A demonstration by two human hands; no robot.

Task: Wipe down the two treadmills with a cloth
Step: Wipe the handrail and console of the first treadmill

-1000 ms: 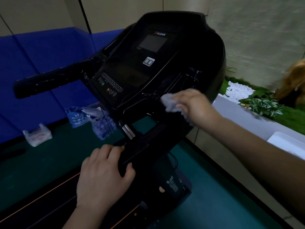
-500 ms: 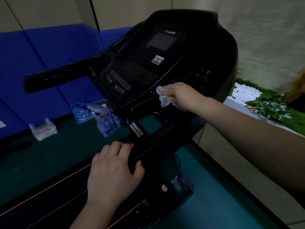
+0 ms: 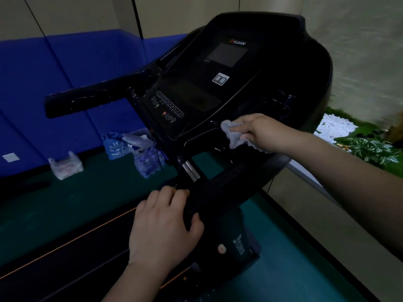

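- The fingers [image 3: 241, 125] of the right hand [image 3: 265, 132] were curled round a pale grey cloth [image 3: 234, 136], which was bunched and pressed against the lower right part of the console [image 3: 196, 92] of the black treadmill [image 3: 283, 62].
- The cloth was held just right of the curved edge of the control panel, below the small dark screen [image 3: 226, 54] and the square sticker [image 3: 220, 79].
- The left hand [image 3: 163, 227] was laid on a dark crossbar [image 3: 218, 192] below the console, with the fingers bent over its far edge and the thumb hooked over its near side.
- A black handlebar [image 3: 93, 99] was seen jutting out to the left of the console.
- Plastic bags [image 3: 130, 147] were seen on the green floor [image 3: 65, 203] beyond the treadmill, against a blue padded wall [image 3: 54, 83].
- White pebbles [image 3: 335, 126] and green plants [image 3: 370, 149] were visible at the right edge.
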